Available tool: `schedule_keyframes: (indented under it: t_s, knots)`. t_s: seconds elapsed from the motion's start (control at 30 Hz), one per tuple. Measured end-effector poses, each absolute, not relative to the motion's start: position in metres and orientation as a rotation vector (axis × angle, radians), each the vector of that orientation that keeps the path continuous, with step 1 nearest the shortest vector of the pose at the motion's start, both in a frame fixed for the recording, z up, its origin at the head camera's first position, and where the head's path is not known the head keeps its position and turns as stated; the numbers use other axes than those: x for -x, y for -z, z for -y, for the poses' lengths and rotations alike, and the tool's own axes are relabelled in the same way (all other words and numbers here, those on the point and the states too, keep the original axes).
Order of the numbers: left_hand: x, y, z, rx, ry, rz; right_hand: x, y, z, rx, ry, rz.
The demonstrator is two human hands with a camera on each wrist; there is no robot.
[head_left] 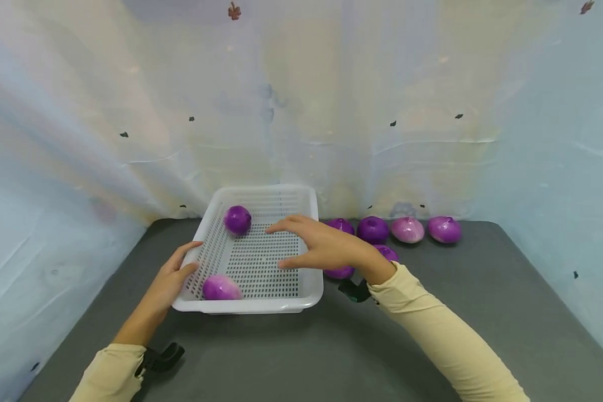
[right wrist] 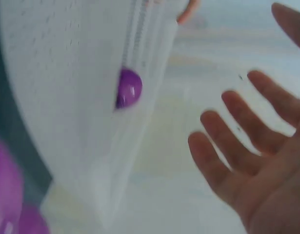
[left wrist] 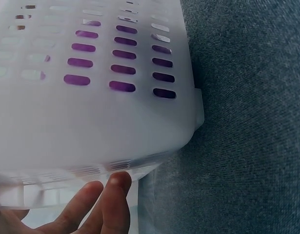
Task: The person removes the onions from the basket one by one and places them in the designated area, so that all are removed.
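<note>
A white perforated plastic basket (head_left: 281,306) stands on the dark table, holding a dark purple onion (head_left: 238,220) near its back left and a paler purple-pink onion (head_left: 221,287) at the front left. My left hand (head_left: 167,282) grips the basket's left rim, thumb and forefinger over the edge; in the left wrist view its other fingers (left wrist: 115,209) lie against the outer wall. Over the basket's right side hovers my right hand (head_left: 321,244), fingers spread and holding nothing, as the right wrist view shows its bare palm (right wrist: 271,190).
Right of the basket, a back row of onions includes a dark one (head_left: 373,230), a pink one (head_left: 407,229) and a purple one (head_left: 444,229). More onions (head_left: 339,272) sit partly behind my right hand and wrist. A pale curtain (head_left: 301,111) hangs behind the table.
</note>
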State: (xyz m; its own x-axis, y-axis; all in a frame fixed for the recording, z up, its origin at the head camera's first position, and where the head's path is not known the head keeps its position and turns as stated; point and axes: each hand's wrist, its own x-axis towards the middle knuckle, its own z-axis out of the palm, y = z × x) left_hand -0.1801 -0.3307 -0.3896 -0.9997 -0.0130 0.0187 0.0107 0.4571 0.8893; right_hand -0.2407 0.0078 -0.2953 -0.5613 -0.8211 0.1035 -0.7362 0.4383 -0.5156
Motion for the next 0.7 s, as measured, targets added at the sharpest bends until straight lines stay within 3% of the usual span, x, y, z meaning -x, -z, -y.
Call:
schedule_keyframes:
  t_s: [0.23,0.4,0.7]
  knots:
    - [0.18,0.388,0.327,-0.027,1.612,2.676,0.254,0.305,0.07,1.602,0.451,-2.31]
    - [0.176,0.388,0.322,0.005,1.643,2.664,0.249,0.322,0.112,1.565,0.181,-2.304]
    - [0.182,0.388,0.314,-0.01,1.646,2.659,0.259,0.338,0.106,1.294,0.246,-2.344]
